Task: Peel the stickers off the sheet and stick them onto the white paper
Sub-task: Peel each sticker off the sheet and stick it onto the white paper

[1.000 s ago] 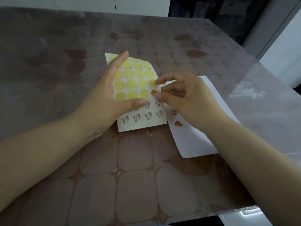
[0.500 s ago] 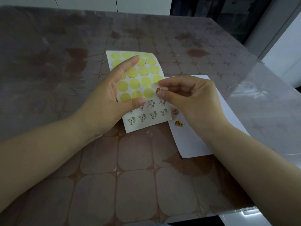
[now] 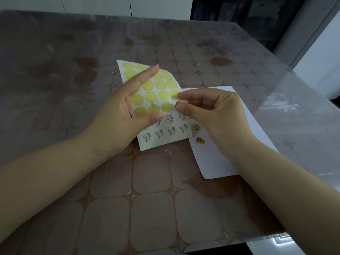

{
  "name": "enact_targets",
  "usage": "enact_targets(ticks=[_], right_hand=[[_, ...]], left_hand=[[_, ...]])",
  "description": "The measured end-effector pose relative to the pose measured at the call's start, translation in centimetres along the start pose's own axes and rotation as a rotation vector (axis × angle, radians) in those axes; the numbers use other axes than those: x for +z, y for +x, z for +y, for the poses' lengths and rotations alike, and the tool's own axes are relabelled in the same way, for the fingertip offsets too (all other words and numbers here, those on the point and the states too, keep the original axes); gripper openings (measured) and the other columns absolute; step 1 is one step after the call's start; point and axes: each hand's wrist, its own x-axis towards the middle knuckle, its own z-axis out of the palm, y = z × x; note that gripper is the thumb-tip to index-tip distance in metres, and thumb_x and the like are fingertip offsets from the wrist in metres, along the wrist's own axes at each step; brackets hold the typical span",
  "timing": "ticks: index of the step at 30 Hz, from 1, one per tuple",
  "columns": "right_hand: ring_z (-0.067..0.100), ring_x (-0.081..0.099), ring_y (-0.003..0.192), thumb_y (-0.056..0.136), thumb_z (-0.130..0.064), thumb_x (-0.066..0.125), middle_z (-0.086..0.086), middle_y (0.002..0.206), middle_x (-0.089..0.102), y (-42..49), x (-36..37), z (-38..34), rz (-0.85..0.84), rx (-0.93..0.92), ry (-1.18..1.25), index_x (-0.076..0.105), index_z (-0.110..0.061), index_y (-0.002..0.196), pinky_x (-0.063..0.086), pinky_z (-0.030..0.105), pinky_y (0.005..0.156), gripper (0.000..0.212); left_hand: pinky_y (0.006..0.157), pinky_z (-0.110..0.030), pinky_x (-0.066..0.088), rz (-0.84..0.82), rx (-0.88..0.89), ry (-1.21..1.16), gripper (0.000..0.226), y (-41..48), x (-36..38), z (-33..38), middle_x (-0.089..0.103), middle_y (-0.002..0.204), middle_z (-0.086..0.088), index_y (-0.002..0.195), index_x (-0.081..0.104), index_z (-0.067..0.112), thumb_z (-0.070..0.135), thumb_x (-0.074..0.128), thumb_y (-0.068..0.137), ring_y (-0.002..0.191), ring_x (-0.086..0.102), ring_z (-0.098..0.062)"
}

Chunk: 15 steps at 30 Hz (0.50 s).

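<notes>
The sticker sheet [image 3: 156, 92] has rows of yellow circles on top and small cartoon figures along its near edge. My left hand [image 3: 125, 115] grips it by its left side, thumb on top and fingers spread over the circles, with its far end curling up. My right hand [image 3: 211, 111] pinches a small orange sticker [image 3: 177, 103] between thumb and forefinger at the sheet's right edge. The white paper [image 3: 217, 159] lies under my right hand, and two stickers sit on it: an orange one [image 3: 200, 140] and a paler one [image 3: 196, 127].
Everything rests on a brown patterned table [image 3: 147, 199] under a clear plastic cover. The table's right edge [image 3: 294, 100] runs diagonally, with a white surface beyond it. White cabinets and a dark opening stand at the back.
The sheet has shifted slightly right and its far end has curled up. My right hand stays pinched on the small orange sticker at the sheet's right edge.
</notes>
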Motion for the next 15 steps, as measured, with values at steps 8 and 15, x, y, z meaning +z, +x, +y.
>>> enact_targets(ticks=[8, 15], right_hand=[[0.018, 0.071, 0.078, 0.072, -0.005, 0.076, 0.004, 0.078, 0.073, 0.1, 0.01, 0.05, -0.011, 0.003, -0.011, 0.072, -0.018, 0.079, 0.058, 0.034, 0.076, 0.015], [0.02, 0.069, 0.078, 0.072, -0.007, 0.076, 0.002, 0.083, 0.072, 0.11, 0.01, 0.23, -0.01, -0.019, 0.005, 0.072, -0.021, 0.086, 0.058, 0.039, 0.076, 0.02]], left_hand=[[0.082, -0.015, 0.051, 0.008, -0.029, 0.057, 0.036, -0.15, 0.14, 0.28, 0.07, 0.107, 0.019, 0.103, 0.069, 0.03, 0.012, 0.067, 0.072, 0.102, 0.065, -0.001], [0.078, -0.017, 0.053, 0.022, -0.056, 0.025, 0.028, -0.2, 0.16, 0.33, 0.073, 0.1, 0.016, 0.091, 0.073, 0.03, 0.013, 0.068, 0.069, 0.1, 0.067, -0.003]])
